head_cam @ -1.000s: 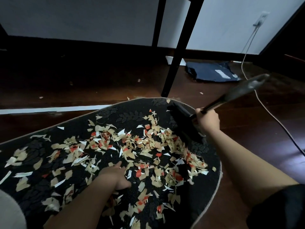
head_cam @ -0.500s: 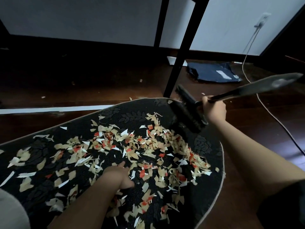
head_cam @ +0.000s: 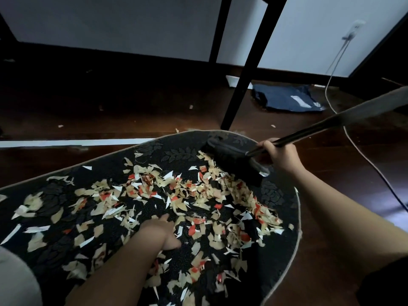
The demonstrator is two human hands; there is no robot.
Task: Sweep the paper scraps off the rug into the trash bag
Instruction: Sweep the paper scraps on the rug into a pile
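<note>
1. our right hand (head_cam: 281, 156) is clenched low on the brush (head_cam: 234, 161) handle, bristles at the rug's (head_cam: 284, 257) far edge; gripping low gives control.
2. our left hand (head_cam: 162, 231) lies flat and relaxed on the rug, steadying it.
3. the paper scraps (head_cam: 176, 195) cover the rug; we judge them light and quick to scatter.
4. the crumpled blue thing (head_cam: 287, 99) by the wall may be the trash bag; too dim to tell.

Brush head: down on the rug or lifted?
Down. The brush head lies against the rug at the far edge of the scraps; right hand grips its handle.
</note>
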